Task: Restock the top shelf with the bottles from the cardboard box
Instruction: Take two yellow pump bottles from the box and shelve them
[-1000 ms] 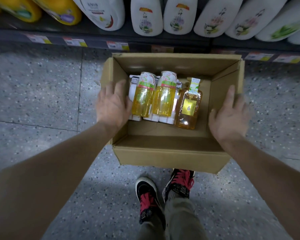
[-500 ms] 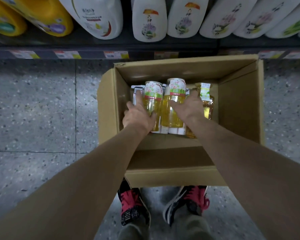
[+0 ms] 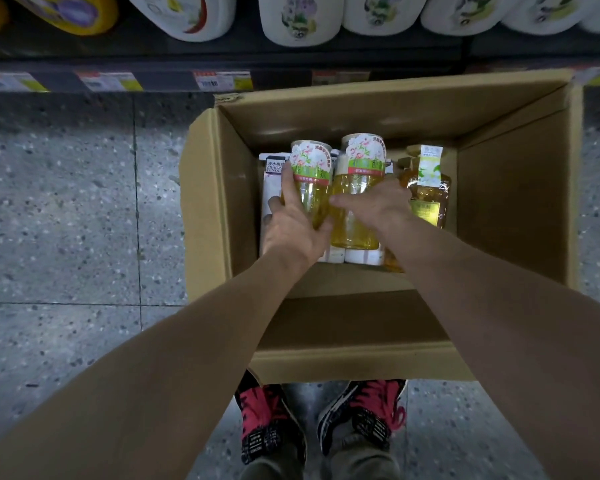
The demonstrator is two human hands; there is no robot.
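Cardboard box (image 3: 513,216) stands open on the floor (image 3: 66,220) below the shelf (image 3: 153,53), so both arms reach straight down. Left hand (image 3: 297,225) wraps the left yellow bottle (image 3: 309,174), fingers curled round its side. Right hand (image 3: 378,202) closes over the middle yellow bottle (image 3: 359,174). Each hand takes one, probably to lift two per trip.

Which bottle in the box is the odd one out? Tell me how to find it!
Look inside the open cardboard box on the floor. Three yellow bottles lie side by side; go to the amber bottle farthest right. Unlike the two round flower-labelled bottles beside it, it is flatter, with a square yellow label and a pale tag at its neck.
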